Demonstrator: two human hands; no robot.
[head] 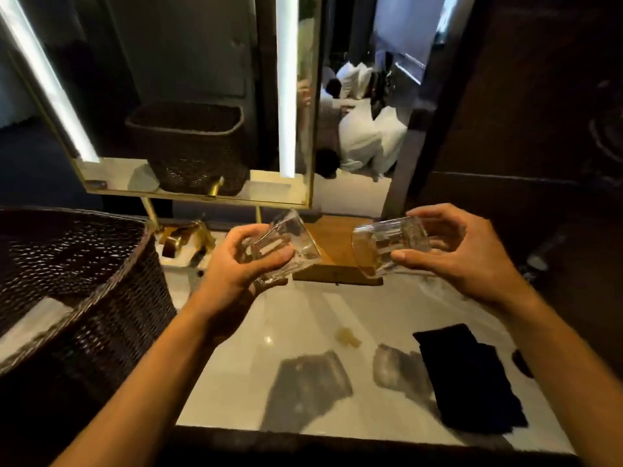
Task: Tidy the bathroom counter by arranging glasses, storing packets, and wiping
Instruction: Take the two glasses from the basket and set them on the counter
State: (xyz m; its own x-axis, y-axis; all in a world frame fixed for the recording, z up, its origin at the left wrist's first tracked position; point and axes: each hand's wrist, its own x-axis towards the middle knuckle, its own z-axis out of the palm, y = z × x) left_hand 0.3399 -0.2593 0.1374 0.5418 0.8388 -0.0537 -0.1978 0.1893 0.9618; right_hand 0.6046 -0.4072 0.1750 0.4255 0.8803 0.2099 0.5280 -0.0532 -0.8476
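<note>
At centre frame the person is holding one clear faceted glass in each hand above a wooden tray (332, 241) at the back of the pale stone counter (303, 318). The left hand (236, 264) is curling its fingers round the left glass (286, 242), thumb pressing the near wall; this glass is tilting, its long axis running from lower left to upper right. The right hand (451, 254) is pinching the right glass (387, 246) between thumb and fingers, its long axis lying nearly level and its mouth pointing left. Judged from the layout, the arranging step is under way and neither glass is yet set down. Two grey packets (308, 389) (399, 367) and a dark cloth (472, 375) are lying in the lower right (beside a small yellowish smear (349, 338)), so storing and wiping are remaining. A wicker basket (77, 274) is occupying the left edge
</note>
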